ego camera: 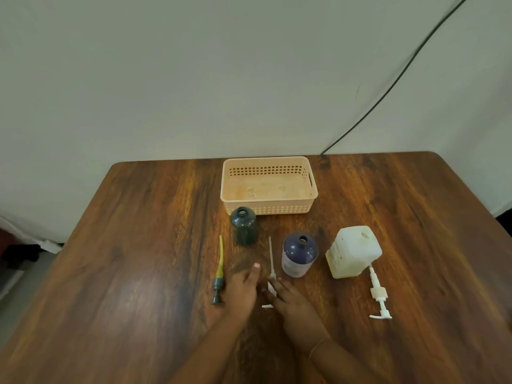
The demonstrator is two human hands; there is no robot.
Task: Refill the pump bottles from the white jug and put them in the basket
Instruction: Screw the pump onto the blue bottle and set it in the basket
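A dark green bottle stands uncapped in front of the peach basket. To its right stands an uncapped bottle with a dark blue top. The white jug stands open at the right. A green pump with a yellow tube lies on the table at the left. Between the bottles lies a white pump, its tube pointing away from me. My right hand closes over that pump's head. Beside it, my left hand rests flat on the table, holding nothing.
A second white pump lies on the table by the jug's near right corner. The basket holds nothing. A black cable runs down the wall behind the wooden table.
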